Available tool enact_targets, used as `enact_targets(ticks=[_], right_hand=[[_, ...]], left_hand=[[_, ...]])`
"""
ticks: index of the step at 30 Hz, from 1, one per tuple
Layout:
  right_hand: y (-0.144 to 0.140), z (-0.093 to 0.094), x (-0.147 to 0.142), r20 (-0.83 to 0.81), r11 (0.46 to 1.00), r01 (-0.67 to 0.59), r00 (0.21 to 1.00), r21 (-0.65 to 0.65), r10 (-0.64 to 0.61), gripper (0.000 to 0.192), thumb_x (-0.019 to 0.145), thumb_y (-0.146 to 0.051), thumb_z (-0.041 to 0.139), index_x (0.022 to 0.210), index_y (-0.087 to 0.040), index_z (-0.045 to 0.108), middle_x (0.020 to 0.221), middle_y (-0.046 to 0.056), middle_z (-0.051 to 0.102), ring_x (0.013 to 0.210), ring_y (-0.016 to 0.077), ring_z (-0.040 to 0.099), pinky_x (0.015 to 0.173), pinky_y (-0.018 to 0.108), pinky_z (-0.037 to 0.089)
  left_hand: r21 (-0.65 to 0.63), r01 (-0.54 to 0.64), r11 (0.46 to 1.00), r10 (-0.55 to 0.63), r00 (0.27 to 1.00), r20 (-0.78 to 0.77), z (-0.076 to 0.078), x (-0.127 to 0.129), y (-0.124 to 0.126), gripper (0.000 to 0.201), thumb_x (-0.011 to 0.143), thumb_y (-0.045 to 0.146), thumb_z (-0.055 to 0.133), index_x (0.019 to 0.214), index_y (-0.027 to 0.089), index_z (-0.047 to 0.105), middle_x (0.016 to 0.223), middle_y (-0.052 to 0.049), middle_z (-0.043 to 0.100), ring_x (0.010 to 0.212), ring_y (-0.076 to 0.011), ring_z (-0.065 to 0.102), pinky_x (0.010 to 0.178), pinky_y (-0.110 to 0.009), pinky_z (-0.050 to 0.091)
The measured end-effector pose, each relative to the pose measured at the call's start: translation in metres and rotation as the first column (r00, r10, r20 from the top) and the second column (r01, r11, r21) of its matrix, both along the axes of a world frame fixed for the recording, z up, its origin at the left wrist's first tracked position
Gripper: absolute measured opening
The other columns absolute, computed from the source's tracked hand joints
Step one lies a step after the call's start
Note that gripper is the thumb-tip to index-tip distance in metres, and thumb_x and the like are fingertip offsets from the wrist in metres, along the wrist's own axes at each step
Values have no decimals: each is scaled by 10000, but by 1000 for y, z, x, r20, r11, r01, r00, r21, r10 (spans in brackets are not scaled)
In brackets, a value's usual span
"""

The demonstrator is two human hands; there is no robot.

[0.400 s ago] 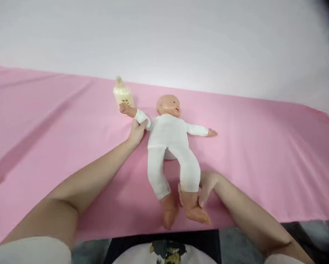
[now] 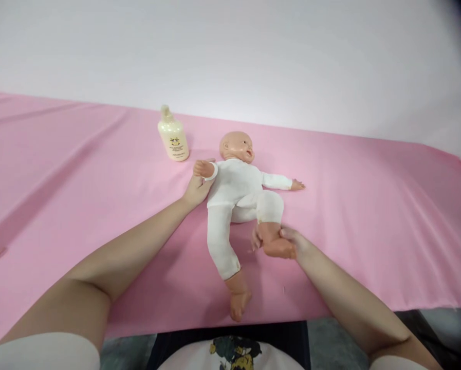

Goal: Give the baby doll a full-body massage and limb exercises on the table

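The doll [image 2: 236, 192] lay face up on the pink bench [image 2: 79, 180]. Since the earlier moment, the right hand [image 2: 295, 244], pinching its foot, had bent the leg upward; the left hand [image 2: 197, 190] gripped the folded arm near the bottle [image 2: 173, 136].

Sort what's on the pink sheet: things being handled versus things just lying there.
Handled:
doll, held at its arm by the left hand and at its bent leg by the right hand.

Just lying there:
cream bottle, standing untouched on the pink sheet.
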State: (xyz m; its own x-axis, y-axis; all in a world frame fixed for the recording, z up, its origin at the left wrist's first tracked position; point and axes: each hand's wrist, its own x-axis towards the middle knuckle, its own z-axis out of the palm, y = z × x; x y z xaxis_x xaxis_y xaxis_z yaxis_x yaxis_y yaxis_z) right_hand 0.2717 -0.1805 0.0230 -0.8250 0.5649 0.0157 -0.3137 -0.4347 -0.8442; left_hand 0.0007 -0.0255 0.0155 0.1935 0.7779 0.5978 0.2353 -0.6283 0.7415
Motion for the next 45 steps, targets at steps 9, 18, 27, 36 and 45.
enact_targets(ticks=[9,18,27,36,45], right_hand=[[1,20,-5,174,899,399,913,-184,-369,397,749,-513,628,752,-119,677,728,68,642,706,201,643,690,377,581],[0,23,-8,411,842,505,820,-189,-399,390,695,-498,639,751,-115,686,681,80,657,647,186,630,631,340,570],[-7,18,-6,138,957,238,967,-169,-216,369,729,-386,725,950,-98,662,840,93,714,764,216,702,721,367,583],[-7,22,4,279,957,-291,919,4,278,670,535,-221,905,1133,-109,624,944,49,712,883,193,668,825,303,539],[-8,16,-1,440,909,-409,833,81,335,370,617,-318,874,857,-113,682,866,34,719,914,194,669,897,291,517]], left_hand=[[298,146,943,-31,933,-359,5,-2,-2,401,872,384,572,1240,240,636,1337,-114,610,1319,-294,519,1163,-534,357],[258,122,959,-7,914,-407,7,-1,-3,375,864,377,566,1204,249,662,1302,-104,624,1298,-288,523,1145,-540,368],[188,59,980,-7,964,-267,10,-2,-6,416,899,469,532,1214,212,618,1260,-118,640,1253,-288,550,1124,-519,393],[-126,-7,992,21,994,106,-14,-4,13,454,863,385,585,1265,181,532,1315,-130,616,1237,-275,579,1115,-506,423],[-204,-97,974,149,954,259,-33,-11,35,253,858,296,499,1101,232,519,1056,-62,672,1007,-219,654,890,-407,567]])
